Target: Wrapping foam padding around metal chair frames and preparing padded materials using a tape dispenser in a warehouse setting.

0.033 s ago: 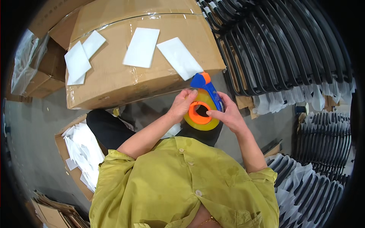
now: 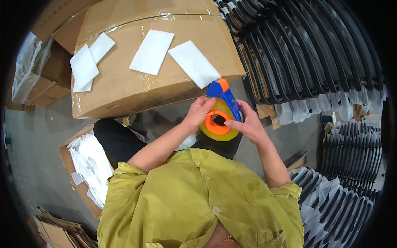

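Over my lap is a blue and orange tape dispenser (image 2: pixel 236 109) with a wide yellowish roll of tape on its orange hub. My right hand (image 2: pixel 249 125) grips its blue frame, with the thumb lying by the hub. My left hand (image 2: pixel 199 113) is closed, finger and thumb pinched at the tape's upper left edge just below the blue head. Whether it holds a loose tape end cannot be made out. The dispenser's tip meets the near corner of a white foam sheet (image 2: pixel 194 64) on a large cardboard box (image 2: pixel 120 91).
More white sheets (image 2: pixel 152 52) lie on the box, two overlapping at left. An open carton (image 2: pixel 89 165) of white sheets stands by my left knee. Black metal frames (image 2: pixel 306 53) with clear wrapping crowd the right side. Flattened cardboard (image 2: pixel 58 231) is stacked at lower left.
The middle and right white sheets sit very slightly further left on the box. The dispenser's head has shifted a touch left; both hands keep their hold.
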Demonstrator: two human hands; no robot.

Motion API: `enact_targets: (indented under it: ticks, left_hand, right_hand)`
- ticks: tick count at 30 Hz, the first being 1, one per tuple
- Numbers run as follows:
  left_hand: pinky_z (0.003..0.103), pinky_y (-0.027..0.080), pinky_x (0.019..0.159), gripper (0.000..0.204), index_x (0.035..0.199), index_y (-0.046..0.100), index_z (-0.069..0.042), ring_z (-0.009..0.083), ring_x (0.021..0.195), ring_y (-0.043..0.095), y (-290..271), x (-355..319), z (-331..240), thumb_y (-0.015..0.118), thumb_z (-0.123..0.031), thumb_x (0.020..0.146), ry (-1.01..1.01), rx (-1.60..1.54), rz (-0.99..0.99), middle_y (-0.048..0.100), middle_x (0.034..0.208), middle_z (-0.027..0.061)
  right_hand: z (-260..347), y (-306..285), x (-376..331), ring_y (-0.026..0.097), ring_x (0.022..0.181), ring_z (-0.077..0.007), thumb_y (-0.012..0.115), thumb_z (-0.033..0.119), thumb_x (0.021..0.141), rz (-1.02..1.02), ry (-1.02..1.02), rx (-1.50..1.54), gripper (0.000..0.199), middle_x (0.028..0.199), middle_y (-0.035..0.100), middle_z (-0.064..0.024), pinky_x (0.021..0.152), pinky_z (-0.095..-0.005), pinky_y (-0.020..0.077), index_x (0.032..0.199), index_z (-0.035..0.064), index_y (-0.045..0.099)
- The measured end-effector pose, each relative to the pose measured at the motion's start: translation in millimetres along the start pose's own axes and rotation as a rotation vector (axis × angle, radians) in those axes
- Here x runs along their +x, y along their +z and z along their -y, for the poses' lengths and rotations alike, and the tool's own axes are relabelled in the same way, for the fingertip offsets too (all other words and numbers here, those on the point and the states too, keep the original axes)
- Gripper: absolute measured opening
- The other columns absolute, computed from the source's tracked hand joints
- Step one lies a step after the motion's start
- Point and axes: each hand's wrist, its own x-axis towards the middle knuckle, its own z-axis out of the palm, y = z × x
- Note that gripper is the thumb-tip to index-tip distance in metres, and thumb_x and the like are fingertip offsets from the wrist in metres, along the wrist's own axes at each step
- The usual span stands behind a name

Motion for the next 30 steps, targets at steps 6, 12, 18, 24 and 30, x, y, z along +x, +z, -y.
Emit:
enact_targets:
  ticks: [6,12,18,24,30]
  left_hand:
    - [0.024,0.044,0.07,0.034,0.09,0.049,-0.004,0.0099,0.076,0.052,-3.2,2.0,-4.5,0.059,-0.034,0.08,-0.05,-0.126,0.051,0.054,0.085,0.0033]
    - [0.025,0.045,0.072,0.033,0.092,0.051,-0.004,0.0114,0.079,0.054,-4.1,2.0,-5.4,0.058,-0.034,0.08,-0.081,-0.19,0.1,0.056,0.088,0.0053]
    - [0.028,0.045,0.075,0.04,0.107,0.049,-0.002,0.013,0.084,0.055,-5.7,-1.2,-8.6,0.053,-0.035,0.083,-0.061,-0.188,0.116,0.057,0.097,0.0054]
    - [0.026,0.045,0.068,0.033,0.097,0.056,0.0,0.012,0.074,0.056,-30.3,-47.1,-42.7,0.052,-0.03,0.085,-0.002,0.655,-0.179,0.06,0.083,0.0052]
    - [0.035,0.043,0.066,0.013,0.085,0.058,-0.003,0.0268,0.075,0.055,0.9,-19.0,-140.0,0.054,-0.013,0.079,0.993,1.405,-0.159,0.058,0.081,0.0111]
  right_hand:
    - [4.5,4.3,-0.5,0.05,0.09,-0.0108,0.066,0.011,0.07,-0.004,0.039,0.112,0.055,0.1,0.052,-0.0059,0.079,-0.0236,0.0401,0.116,-0.0024,0.039]
    - [-6.9,-6.0,8.3,0.056,0.087,-0.0119,0.056,0.025,0.082,0.167,0.24,0.457,0.04,0.101,0.057,-0.0064,0.077,-0.0251,0.0444,0.11,-0.0022,0.047]
    - [-19.7,1.2,11.0,0.058,0.086,-0.0139,0.058,0.02,0.08,0.249,0.186,0.719,0.036,0.1,0.059,-0.0074,0.078,-0.0266,0.0456,0.108,-0.0016,0.05]
    - [-21.6,4.1,7.1,0.058,0.084,-0.014,0.063,0.016,0.075,0.247,0.144,0.639,0.037,0.097,0.059,-0.0081,0.075,-0.0277,0.0468,0.106,-0.0022,0.05]
    - [-20.4,3.4,5.4,0.057,0.09,-0.0156,0.064,0.017,0.074,0.308,0.134,0.542,0.044,0.102,0.057,-0.0078,0.081,-0.0289,0.0447,0.111,-0.0014,0.048]
